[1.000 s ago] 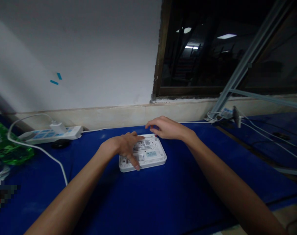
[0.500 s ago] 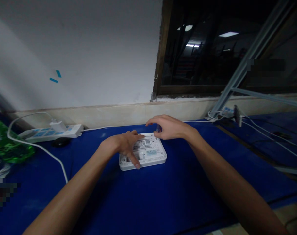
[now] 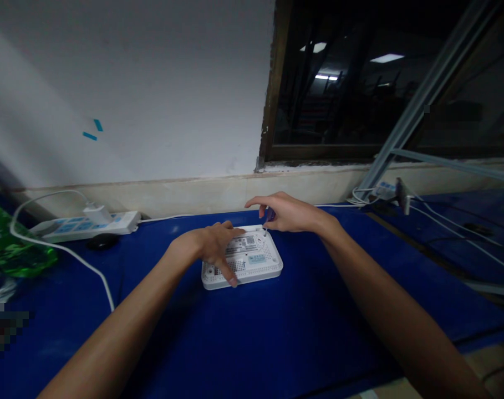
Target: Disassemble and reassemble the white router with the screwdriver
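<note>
A white flat device (image 3: 258,259) with vent holes and printed labels lies on the blue table (image 3: 252,338). My left hand (image 3: 216,249) rests across its left part, thumb and fingers spread and pressing on it. Above the device's far right corner, my right hand (image 3: 283,213) pinches a small screwdriver (image 3: 270,215) with a purplish handle; its thin shaft points down at that corner. Most of the handle is hidden by the fingers.
At the left lie a white power strip (image 3: 85,226) with a plug and cable, a black mouse (image 3: 103,241) and a green plastic package (image 3: 19,244). A metal frame (image 3: 401,130) and more white cables stand at the right, behind them a window.
My right hand has shifted slightly, its fingers opening a little around the screwdriver, so more of the handle and shaft shows. My left hand and the device stay in place.
</note>
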Motion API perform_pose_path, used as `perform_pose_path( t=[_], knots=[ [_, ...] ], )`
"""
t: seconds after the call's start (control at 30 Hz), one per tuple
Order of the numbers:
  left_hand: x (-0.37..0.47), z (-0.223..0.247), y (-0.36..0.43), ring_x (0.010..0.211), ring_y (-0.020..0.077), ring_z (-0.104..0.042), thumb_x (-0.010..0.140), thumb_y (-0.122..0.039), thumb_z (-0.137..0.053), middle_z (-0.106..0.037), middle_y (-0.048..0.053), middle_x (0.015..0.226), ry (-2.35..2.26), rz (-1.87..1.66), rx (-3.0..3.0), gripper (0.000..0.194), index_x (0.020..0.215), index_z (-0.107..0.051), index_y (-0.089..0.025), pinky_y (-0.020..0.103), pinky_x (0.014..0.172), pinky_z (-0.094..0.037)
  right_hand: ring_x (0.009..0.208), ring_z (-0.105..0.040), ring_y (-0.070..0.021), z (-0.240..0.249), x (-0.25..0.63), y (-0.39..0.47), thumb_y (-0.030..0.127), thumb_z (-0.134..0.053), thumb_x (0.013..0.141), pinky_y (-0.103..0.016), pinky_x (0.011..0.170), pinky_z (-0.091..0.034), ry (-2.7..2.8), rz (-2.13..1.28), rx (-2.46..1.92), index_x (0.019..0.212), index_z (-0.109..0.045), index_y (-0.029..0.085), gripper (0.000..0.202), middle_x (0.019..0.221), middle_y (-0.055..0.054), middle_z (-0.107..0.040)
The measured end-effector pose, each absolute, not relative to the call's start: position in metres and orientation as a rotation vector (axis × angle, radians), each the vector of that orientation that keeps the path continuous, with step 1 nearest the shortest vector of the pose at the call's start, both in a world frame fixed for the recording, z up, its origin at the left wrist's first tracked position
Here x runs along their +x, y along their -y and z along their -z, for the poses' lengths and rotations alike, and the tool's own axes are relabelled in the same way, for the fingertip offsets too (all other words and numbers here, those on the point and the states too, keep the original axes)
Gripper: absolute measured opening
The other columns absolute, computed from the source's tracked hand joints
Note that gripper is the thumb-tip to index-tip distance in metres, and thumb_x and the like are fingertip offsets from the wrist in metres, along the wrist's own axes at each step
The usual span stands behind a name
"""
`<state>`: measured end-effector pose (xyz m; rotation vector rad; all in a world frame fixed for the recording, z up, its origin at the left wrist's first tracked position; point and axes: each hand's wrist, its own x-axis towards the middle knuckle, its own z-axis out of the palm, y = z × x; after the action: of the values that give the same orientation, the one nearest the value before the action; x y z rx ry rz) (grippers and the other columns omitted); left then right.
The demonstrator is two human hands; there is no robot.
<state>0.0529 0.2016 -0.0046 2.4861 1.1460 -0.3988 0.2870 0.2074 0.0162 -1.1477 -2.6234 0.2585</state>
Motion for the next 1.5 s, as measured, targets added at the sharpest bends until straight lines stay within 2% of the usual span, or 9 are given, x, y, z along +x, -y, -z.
perform_pose_path(
  t=[0.23, 0.4, 0.5, 0.57, 0.63, 0.8, 1.1, 1.37, 1.5],
  knots=[
    [0.051, 0.011, -0.203, 0.128, 0.041, -0.048, 0.047, -0.056, -0.087, -0.046, 0.012, 0.145, -1.14, 0.33, 2.479, 0.121, 0.153, -0.033, -0.031, 0.051, 0.101, -0.045, 0.082, -0.067, -0.0174, -0.034, 0.296, -0.201, 0.013, -0.068, 0.077, -0.026, 0.072, -0.049, 2.552, -0.219, -1.128, 0.132, -0.059, 0.022, 0.057, 0.097, -0.005, -0.071],
    [0.048, 0.013, -0.206, 0.122, 0.0385, -0.052, 0.049, -0.072, -0.083, -0.05, 0.013, 0.14, -1.087, 0.227, 2.515, 0.119, 0.151, -0.038, -0.028, 0.049, 0.099, -0.046, 0.081, -0.068, -0.0177, -0.043, 0.303, -0.197, 0.015, -0.07, 0.075, -0.027, 0.074, -0.05, 2.492, -0.203, -1.156, 0.13, -0.061, 0.022, 0.057, 0.096, -0.004, -0.071],
    [0.06, 0.02, -0.205, 0.115, 0.0328, -0.057, 0.067, -0.074, -0.073, -0.06, 0.012, 0.128, -0.987, -0.086, 2.589, 0.091, 0.14, -0.055, -0.024, 0.042, 0.099, -0.046, 0.079, -0.068, -0.0174, -0.048, 0.309, -0.195, 0.017, -0.073, 0.074, -0.028, 0.074, -0.051, 2.435, -0.266, -1.135, 0.13, -0.061, 0.023, 0.057, 0.094, -0.003, -0.071],
    [0.076, 0.031, -0.203, 0.112, 0.0299, -0.06, 0.078, -0.064, -0.072, -0.066, 0.012, 0.122, -1.003, -0.421, 2.606, 0.066, 0.127, -0.066, -0.019, 0.039, 0.1, -0.044, 0.078, -0.068, -0.017, -0.05, 0.312, -0.194, 0.019, -0.074, 0.074, -0.028, 0.072, -0.052, 2.407, -0.326, -1.117, 0.131, -0.061, 0.024, 0.058, 0.095, -0.003, -0.071],
    [0.096, 0.043, -0.201, 0.106, 0.0284, -0.063, 0.08, -0.052, -0.076, -0.07, 0.012, 0.115, -1.107, -0.703, 2.505, 0.056, 0.121, -0.069, -0.015, 0.037, 0.096, -0.046, 0.077, -0.068, -0.0167, -0.052, 0.314, -0.193, 0.021, -0.074, 0.074, -0.028, 0.071, -0.053, 2.394, -0.375, -1.101, 0.132, -0.06, 0.024, 0.059, 0.096, -0.003, -0.071],
    [0.131, 0.059, -0.195, 0.084, 0.02, -0.068, 0.093, -0.027, -0.065, -0.076, 0.005, 0.093, -1.034, -0.823, 2.442, 0.016, 0.095, -0.077, -0.017, 0.03, 0.081, -0.049, 0.077, -0.068, -0.0171, -0.058, 0.319, -0.19, 0.019, -0.074, 0.073, -0.026, 0.069, -0.051, 2.447, -0.345, -1.138, 0.13, -0.061, 0.022, 0.059, 0.092, -0.002, -0.072],
    [0.155, 0.061, -0.208, 0.079, 0.0206, -0.067, 0.082, -0.002, -0.063, -0.073, 0.007, 0.083, -0.794, -0.638, 2.657, 0.019, 0.082, -0.076, -0.015, 0.029, 0.075, -0.047, 0.076, -0.069, -0.0176, -0.071, 0.353, -0.187, 0.016, -0.075, 0.07, -0.024, 0.066, -0.048, 2.472, -0.214, -1.377, 0.13, -0.06, 0.023, 0.062, 0.089, 0.0, -0.074],
    [0.12, 0.034, -0.227, 0.085, 0.0179, -0.068, 0.09, -0.011, -0.057, -0.075, 0.007, 0.096, -0.893, -0.641, 2.581, 0.021, 0.101, -0.075, -0.014, 0.027, 0.079, -0.048, 0.076, -0.07, -0.0177, -0.068, 0.358, -0.191, 0.019, -0.077, 0.072, -0.025, 0.067, -0.048, 2.467, -0.317, -1.363, 0.129, -0.061, 0.022, 0.059, 0.087, 0.0, -0.074],
    [0.083, 0.02, -0.236, 0.075, 0.0158, -0.068, 0.087, -0.014, -0.057, -0.075, 0.005, 0.084, -0.923, -0.48, 2.527, 0.02, 0.095, -0.076, -0.015, 0.024, 0.069, -0.048, 0.077, -0.07, -0.0175, -0.058, 0.342, -0.198, 0.023, -0.078, 0.074, -0.025, 0.069, -0.049, 2.495, -0.414, -1.294, 0.128, -0.062, 0.021, 0.057, 0.089, -0.002, -0.074]
  ],
)
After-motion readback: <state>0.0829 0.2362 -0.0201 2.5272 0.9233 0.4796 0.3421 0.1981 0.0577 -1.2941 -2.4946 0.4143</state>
